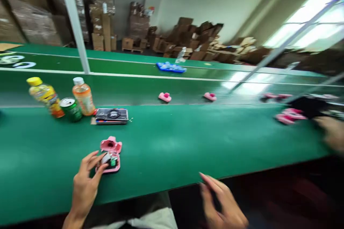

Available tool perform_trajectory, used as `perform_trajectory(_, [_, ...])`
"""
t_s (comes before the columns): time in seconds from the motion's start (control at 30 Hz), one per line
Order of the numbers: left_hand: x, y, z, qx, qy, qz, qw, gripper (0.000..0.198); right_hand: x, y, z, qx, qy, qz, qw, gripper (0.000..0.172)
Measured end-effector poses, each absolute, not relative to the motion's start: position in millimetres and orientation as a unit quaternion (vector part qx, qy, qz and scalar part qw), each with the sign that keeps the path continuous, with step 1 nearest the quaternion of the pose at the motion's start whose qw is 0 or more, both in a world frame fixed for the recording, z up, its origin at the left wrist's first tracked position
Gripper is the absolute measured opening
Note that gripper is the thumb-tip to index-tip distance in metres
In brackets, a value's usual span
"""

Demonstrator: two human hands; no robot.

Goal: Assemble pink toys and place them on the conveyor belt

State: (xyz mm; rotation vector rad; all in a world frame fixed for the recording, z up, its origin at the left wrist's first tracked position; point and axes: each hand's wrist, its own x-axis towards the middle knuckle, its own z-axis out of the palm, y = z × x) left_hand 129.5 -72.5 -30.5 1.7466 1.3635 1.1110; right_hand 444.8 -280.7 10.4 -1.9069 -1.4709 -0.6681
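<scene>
On the green work surface lies an opened pink plastic casing (111, 146), shaped like a toy camera, with a green and dark inside. My left hand (85, 182) is at its left side, thumb and fingers closed round a small silver-grey block (106, 158) at the casing's inner part. Whether the block is fastened to the casing I cannot tell. My right hand (221, 202) is off the front edge of the surface, well to the right of the casing. Its thumb and forefinger are a little apart, with nothing visible between them.
Behind the casing lies a flat black box (111, 115), beside a green can (71, 109), an orange bottle (84, 96) and a yellow-capped bottle (46, 96). Pink parts (165, 97) sit on the belt; more pink casings (289, 116) lie near another person's hand (331, 132). A blue tray (171, 67) is farther back.
</scene>
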Motion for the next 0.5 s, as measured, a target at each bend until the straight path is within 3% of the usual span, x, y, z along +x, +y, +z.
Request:
perform_trajectory(0.1, [134,-71,-22,0.756,0.404,0.433,0.279,0.035,375,-171,43,-0.561,-0.763,-0.035,0.319,0.035])
perform_trajectory(0.2, [127,-68,-22,0.811,0.317,0.422,0.253,0.030,334,-109,58,-0.416,-0.865,0.077,0.269,0.034])
perform_trajectory(0.37, [114,-72,-26,0.815,0.320,0.409,0.256,0.030,324,-93,45,-0.373,-0.881,0.101,0.272,0.022])
perform_trajectory(0.5, [107,-76,-26,0.809,0.341,0.384,0.286,0.034,326,-109,30,-0.397,-0.877,0.073,0.260,0.039])
